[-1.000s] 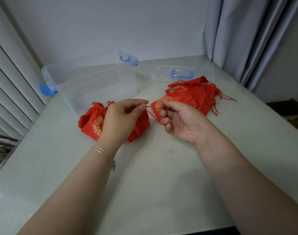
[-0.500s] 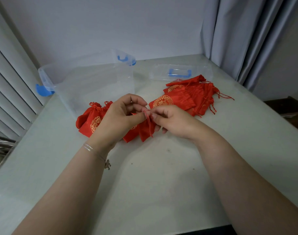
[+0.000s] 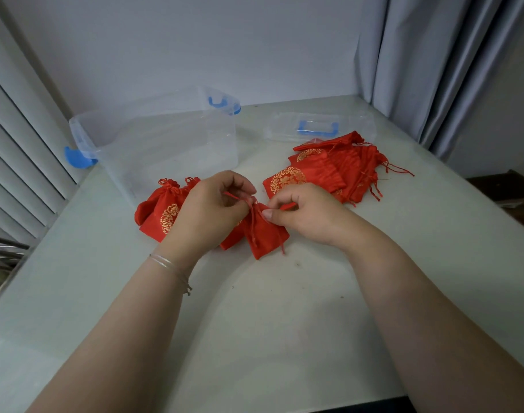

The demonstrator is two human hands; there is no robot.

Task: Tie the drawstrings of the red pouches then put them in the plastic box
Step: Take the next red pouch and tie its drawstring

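A small red pouch (image 3: 265, 236) lies on the table between my hands, its neck gathered. My left hand (image 3: 208, 213) pinches one red drawstring at the pouch's mouth. My right hand (image 3: 302, 211) pinches the other drawstring, its thumb pressing on the pouch's neck. Closed red pouches with gold emblems (image 3: 159, 213) sit left of my left hand, partly hidden by it. A pile of flat red pouches (image 3: 329, 171) lies to the right, strings trailing. The clear plastic box (image 3: 165, 144) with blue clips stands open behind.
The box's clear lid (image 3: 320, 128) with a blue handle lies at the back right, touching the pile. White slatted blinds (image 3: 19, 162) run along the left, a grey curtain (image 3: 433, 70) hangs at the right. The pale table (image 3: 269, 317) reaches toward me.
My hands came together over the pouch, which dropped lower onto the table and now shows its gathered neck. Both hands now work the strings at its mouth.
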